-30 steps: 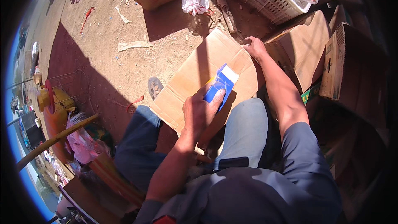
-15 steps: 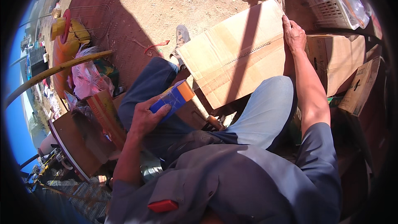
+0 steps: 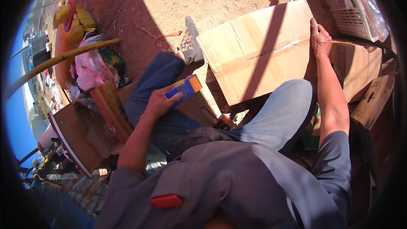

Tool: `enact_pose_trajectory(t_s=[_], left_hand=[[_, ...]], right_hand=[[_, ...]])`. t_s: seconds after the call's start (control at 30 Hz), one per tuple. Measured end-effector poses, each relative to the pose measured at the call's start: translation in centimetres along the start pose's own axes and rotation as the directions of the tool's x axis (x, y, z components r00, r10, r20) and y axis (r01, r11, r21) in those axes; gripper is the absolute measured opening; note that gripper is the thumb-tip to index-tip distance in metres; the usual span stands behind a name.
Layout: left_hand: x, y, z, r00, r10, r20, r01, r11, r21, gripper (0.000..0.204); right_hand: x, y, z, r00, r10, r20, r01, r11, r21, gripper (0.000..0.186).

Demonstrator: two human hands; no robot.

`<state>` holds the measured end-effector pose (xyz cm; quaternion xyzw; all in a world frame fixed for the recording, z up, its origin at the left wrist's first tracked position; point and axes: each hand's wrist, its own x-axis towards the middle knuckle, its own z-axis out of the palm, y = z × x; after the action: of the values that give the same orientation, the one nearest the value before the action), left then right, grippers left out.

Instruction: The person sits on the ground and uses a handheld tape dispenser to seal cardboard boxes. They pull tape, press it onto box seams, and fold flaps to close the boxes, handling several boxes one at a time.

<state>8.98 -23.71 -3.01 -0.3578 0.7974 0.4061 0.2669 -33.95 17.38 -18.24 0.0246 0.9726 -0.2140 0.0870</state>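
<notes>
My left hand [image 3: 160, 102] is closed around a small blue block-shaped item with an orange end [image 3: 186, 90], held above my left thigh; its exact kind is unclear. A large brown cardboard box [image 3: 237, 46] lies tilted in front of me, close to my right knee. Across its upper face runs a seam, with a shiny pale strip near the right end. My right hand [image 3: 321, 40] grips the box's right edge, thumb on the near face and the other fingers curled over the side. The box's underside is hidden.
More cardboard boxes [image 3: 360, 70] stand at the right, below a white plastic basket [image 3: 333, 0]. On the left are a curved yellow bar [image 3: 63, 61], a pink plastic bag [image 3: 94, 70] and an open carton [image 3: 78, 133]. A red strip [image 3: 169, 35] lies by my shoe.
The box and my right hand appear farther right in the picture, as does most of the scene. A glint now shows on the seam. Both hands keep their holds.
</notes>
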Motion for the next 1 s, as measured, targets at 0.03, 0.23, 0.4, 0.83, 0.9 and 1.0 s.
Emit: enact_pose_trajectory(t_s=[0.03, 0.23, 0.4, 0.83, 0.9, 1.0], left_hand=[[0.7, -0.4, 0.6, 0.999, 0.033, -0.02, -0.033, 0.999, 0.004, 0.049], [6.9, 2.7, 6.2, 1.0, -0.004, -0.013, 0.005, 0.997, 0.082, 0.052], [6.9, 6.8, 6.7, 0.994, -0.051, -0.098, 0.085, 0.92, 0.383, 0.05], [3.8, 6.5, 7.8, 0.973, -0.066, -0.22, 0.13, 0.947, 0.293, 0.059], [2.7, 7.4, 3.2, 0.952, -0.044, -0.304, 0.109, 0.974, 0.199, 0.06], [5.4, 10.7, -0.8, 0.923, 0.146, -0.355, -0.086, 0.98, 0.18, 0.058]], right_hand=[[-0.1, 0.0, 0.0, 1.0, 0.007, 0.0, -0.007, 1.0, -0.002, 0.074], [-0.3, -0.1, 0.4, 0.999, 0.034, -0.031, -0.035, 0.998, -0.055, 0.073], [0.1, 0.5, 0.7, 1.0, 0.018, -0.001, -0.018, 0.996, -0.086, 0.073], [-10.7, -2.1, -5.7, 0.998, -0.021, -0.064, 0.024, 0.998, 0.052, 0.099], [-15.2, -0.7, -6.0, 0.974, 0.225, -0.013, -0.216, 0.947, 0.239, 0.108], [-19.7, 0.1, -3.2, 0.969, 0.235, -0.083, -0.179, 0.889, 0.422, 0.112]])
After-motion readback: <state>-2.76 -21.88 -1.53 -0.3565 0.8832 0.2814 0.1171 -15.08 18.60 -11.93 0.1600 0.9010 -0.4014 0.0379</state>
